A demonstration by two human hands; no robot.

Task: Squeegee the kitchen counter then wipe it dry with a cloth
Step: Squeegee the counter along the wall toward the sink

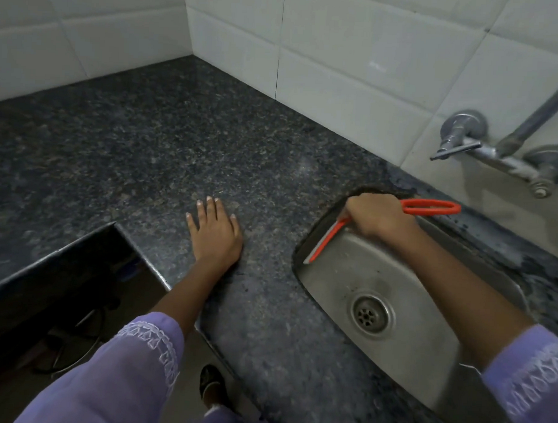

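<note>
Two purple sleeves (114, 373) are reaching in from the bottom edge, one on each arm, both trimmed with pale embroidery. Beyond them one dark speckled stone counter (153, 137) is stretching back to two white-tiled walls (355, 65) that are meeting in a corner. One steel sink (348, 277) is sitting sunk into the counter on the right; it is holding one round drain (370, 314) in its bottom and, at its far left rim, the blade end of one red squeegee (329, 238). One metal tap (501, 152) is sticking out of the wall above the sink.

One left hand (215, 233) is lying flat on the counter just left of the sink, fingers released and spread, grasping nothing. One right hand (377, 216) is clenching around the squeegee at the sink's far rim, with the blade slanting down along the sink's left wall and the red loop handle (433, 206) poking out to the right of the fist.
</note>
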